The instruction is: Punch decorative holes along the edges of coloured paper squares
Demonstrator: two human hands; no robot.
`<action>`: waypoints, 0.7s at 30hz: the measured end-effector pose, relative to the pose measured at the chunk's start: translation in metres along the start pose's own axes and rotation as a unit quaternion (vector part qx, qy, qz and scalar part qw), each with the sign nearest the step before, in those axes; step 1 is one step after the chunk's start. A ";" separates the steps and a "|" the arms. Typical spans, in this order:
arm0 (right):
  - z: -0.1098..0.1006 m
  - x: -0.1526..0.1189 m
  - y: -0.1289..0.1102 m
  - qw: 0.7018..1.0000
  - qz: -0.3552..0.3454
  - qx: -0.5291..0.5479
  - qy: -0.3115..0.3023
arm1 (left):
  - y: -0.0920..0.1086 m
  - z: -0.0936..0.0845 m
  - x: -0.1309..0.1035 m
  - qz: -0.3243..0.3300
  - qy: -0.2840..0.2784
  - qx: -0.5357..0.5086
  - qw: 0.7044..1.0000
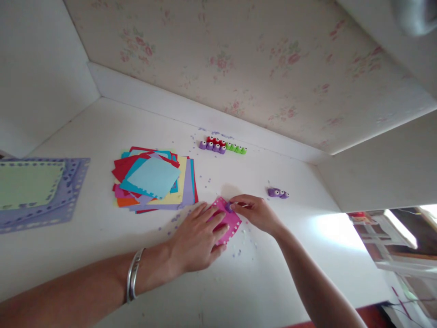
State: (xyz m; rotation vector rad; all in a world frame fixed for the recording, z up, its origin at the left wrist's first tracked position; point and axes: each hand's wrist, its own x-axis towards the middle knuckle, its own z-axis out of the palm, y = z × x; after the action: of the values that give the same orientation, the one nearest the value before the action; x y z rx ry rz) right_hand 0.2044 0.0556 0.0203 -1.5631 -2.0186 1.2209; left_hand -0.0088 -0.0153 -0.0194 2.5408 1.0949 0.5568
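A pink sheet (233, 222) with small holes punched along its edges lies on the white table. My left hand (201, 234) rests flat on its left part, fingers spread. At the sheet's upper right edge, my right hand (251, 210) has its fingers closed on a small purple punch (228, 207), which sits over the paper. The punch is partly hidden by the fingers.
A stack of coloured paper (153, 175) lies left of the hands. Farther left are punched purple and green sheets (30, 182). Red, purple and green punches (218, 146) stand near the wall, other purple punches (278, 193) at right. Paper bits (239, 253) are scattered about.
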 end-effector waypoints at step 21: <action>-0.004 0.011 -0.011 0.992 0.115 -0.020 -0.046 | -0.005 0.008 -0.004 0.014 0.008 -0.004 1.000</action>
State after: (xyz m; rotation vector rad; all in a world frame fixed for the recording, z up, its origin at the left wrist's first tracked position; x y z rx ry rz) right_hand 0.1957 0.0667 0.0285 -1.8322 -1.9713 1.3670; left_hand -0.0105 -0.0167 -0.0295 2.5527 1.0604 0.5893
